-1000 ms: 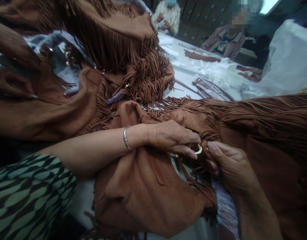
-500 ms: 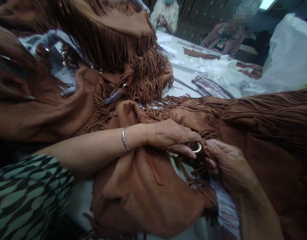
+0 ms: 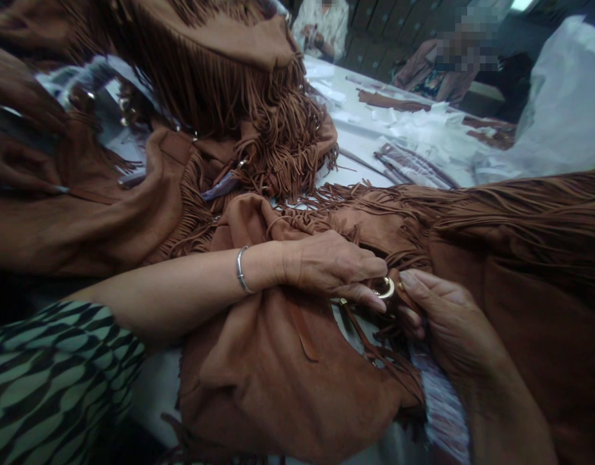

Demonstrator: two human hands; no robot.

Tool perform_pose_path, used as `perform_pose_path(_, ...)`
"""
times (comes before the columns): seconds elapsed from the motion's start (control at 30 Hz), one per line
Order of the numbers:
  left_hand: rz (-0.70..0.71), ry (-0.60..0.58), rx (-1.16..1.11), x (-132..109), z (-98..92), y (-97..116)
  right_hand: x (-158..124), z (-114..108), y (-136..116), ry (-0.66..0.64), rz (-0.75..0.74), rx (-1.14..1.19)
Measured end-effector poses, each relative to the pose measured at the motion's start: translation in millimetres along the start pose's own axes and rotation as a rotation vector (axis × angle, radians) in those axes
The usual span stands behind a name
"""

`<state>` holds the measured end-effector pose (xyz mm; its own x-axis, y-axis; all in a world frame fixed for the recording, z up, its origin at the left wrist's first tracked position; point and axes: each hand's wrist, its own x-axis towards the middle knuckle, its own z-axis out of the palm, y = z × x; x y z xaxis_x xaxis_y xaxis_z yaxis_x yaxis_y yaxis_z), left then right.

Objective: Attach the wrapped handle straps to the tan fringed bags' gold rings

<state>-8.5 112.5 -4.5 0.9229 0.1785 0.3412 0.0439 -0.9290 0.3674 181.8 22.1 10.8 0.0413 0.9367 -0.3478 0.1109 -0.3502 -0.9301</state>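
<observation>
A brown suede fringed bag (image 3: 278, 381) lies in front of me on the table. My left hand (image 3: 333, 266), with a silver bangle at the wrist, pinches a gold metal ring (image 3: 385, 287) fixed to the bag. Just to its right, my right hand (image 3: 447, 316) grips a brown strap by the same ring, fingers curled. Long suede fringe (image 3: 495, 213) spreads to the right of both hands.
More brown fringed bags (image 3: 219, 84) are heaped at the upper left, where another person's hands (image 3: 20, 161) rest on them. Two people sit at the far side of the white table (image 3: 360, 139), which carries leather strips and white paper. A white plastic bag (image 3: 563, 110) stands at the right.
Both hands stay at the ring; my left fingers have shifted slightly down over it. The view has drifted a little.
</observation>
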Motion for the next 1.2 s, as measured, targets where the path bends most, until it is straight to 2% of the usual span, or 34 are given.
perform_pose_path(0.37, 0.007, -0.027, 0.010, 2, 4.2, 4, -1, -2, 4, -0.066, 0.025, -0.038)
perform_pose_path(0.67, -0.038, -0.044, -0.100, 1, 0.1, 3, -3, -6, 10, -0.100, -0.044, 0.013)
perform_pose_path(0.87, -0.053, -0.040, -0.179, 0, 0.6, 1, -10, -2, 4, -0.095, -0.105, -0.043)
perform_pose_path(1.0, -0.139, -0.057, -0.141, 1, 0.4, 2, -14, 0, 1, -0.076, -0.149, -0.084)
perform_pose_path(1.2, -0.103, -0.015, -0.038, 1, -0.3, 1, -12, -2, -4, -0.049, -0.154, -0.134)
